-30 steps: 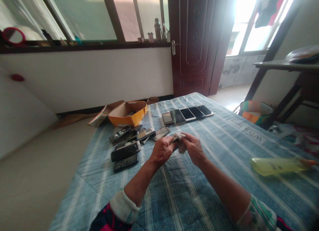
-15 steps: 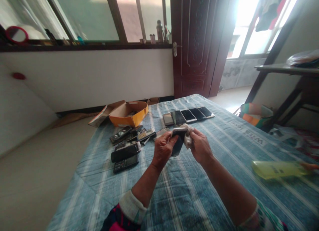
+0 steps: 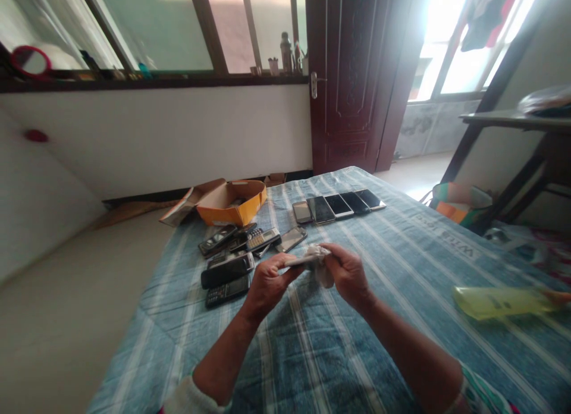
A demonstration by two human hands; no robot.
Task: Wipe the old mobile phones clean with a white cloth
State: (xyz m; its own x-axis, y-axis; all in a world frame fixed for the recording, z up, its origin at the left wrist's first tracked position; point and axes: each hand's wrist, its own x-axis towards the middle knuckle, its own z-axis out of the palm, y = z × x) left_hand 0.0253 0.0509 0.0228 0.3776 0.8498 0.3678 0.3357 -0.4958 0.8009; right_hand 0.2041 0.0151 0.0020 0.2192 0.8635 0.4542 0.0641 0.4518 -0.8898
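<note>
My left hand [image 3: 269,284] grips one end of a smartphone [image 3: 295,262], which is tilted nearly edge-on, so its screen is hidden. In my right hand [image 3: 348,275] a crumpled whitish cloth [image 3: 322,265] is pinched against the phone's other end. Just beyond my hands a phone with a pale edge [image 3: 292,240] lies on the bed. To the left is a loose pile of old keypad phones [image 3: 227,270]. Farther back, several smartphones [image 3: 339,206] lie side by side in a row, dark screens up.
An opened orange cardboard box [image 3: 232,213] sits at the bed's far left edge. A yellow translucent item [image 3: 497,303] lies at the right on the blue striped bedspread [image 3: 401,271]. Beyond the bed are a dark red door [image 3: 352,81] and a table [image 3: 513,122].
Both hands have come lower and nearer. The phone has turned from screen showing to nearly edge-on, and the cloth has shifted over its top. The phone behind my hands shows more fully.
</note>
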